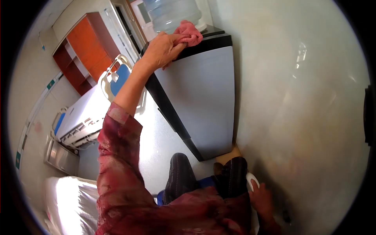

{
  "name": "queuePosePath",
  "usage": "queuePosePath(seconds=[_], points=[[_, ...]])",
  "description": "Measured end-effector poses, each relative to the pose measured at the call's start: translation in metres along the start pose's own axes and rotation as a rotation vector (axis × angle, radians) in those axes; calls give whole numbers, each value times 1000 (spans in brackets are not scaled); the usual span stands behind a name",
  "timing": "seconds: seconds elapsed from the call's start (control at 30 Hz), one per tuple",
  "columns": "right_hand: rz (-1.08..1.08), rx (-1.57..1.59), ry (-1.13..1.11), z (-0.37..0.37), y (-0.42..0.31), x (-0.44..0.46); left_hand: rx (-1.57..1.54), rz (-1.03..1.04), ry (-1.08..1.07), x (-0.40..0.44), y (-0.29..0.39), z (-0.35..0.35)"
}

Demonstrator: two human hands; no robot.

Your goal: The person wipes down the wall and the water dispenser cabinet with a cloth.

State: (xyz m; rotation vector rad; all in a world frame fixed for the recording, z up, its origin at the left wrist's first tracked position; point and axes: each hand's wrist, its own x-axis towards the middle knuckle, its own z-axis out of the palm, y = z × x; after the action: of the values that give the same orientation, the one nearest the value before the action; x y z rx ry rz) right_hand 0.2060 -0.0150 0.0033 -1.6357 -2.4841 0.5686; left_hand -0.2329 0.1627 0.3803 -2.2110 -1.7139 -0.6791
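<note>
My left hand [160, 49] reaches up and forward, its fingers closed on a crumpled pink cloth [188, 34]. The cloth rests against the black top edge of a grey water dispenser [196, 94], beside the clear water bottle [166, 15] standing on it. Low on the right, my right hand [261, 197] is beside my leg, its fingers curled round a rounded white object [252, 181]. Much of that object is hidden, so I cannot tell what it is.
A pale wall [297, 117] runs close along the right. Behind the dispenser on the left are a bed [84, 107] with white and blue end boards, and an orange and brown cabinet [90, 39]. A white-covered surface [74, 199] is at the lower left.
</note>
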Motion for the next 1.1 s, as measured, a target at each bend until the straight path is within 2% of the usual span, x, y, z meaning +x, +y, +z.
queuePosePath(seconds=[0.13,0.2,0.23,0.27,0.33,0.4,0.47,0.5,0.57,0.73,0.87,0.93,1.0,1.07,1.1], points=[[-16,-134,-37,2,-11,3,-71,-52,72,-34,-35,-12],[25,-123,-31,6,-18,3,-41,5,95,-42,-54,-12],[32,-115,-32,6,-23,4,-19,-115,23,-48,-50,-19],[25,-141,-24,5,-28,5,-29,-127,47,-55,-53,-20],[8,-113,-13,4,-34,6,56,-18,120,-63,-56,-19],[24,-116,-35,7,-34,11,61,-18,136,-72,-62,-19],[33,-37,-131,8,-33,13,43,268,265,-78,-71,-15],[34,-40,-127,9,-33,16,30,280,262,-79,-74,-14],[98,-9,-207,10,-37,24,-10,292,244,-70,-71,-14],[54,-21,-157,24,-23,17,-85,321,147,-19,-56,14],[24,-57,-182,13,-33,18,-60,351,196,24,-31,47],[63,-33,-222,14,-31,18,305,308,136,39,-11,55],[103,-8,-261,18,-26,18,242,321,208,62,-7,77],[68,-116,-247,22,-25,21,183,330,279,80,2,80],[70,-118,-247,19,-29,20,163,234,128,89,11,75]])
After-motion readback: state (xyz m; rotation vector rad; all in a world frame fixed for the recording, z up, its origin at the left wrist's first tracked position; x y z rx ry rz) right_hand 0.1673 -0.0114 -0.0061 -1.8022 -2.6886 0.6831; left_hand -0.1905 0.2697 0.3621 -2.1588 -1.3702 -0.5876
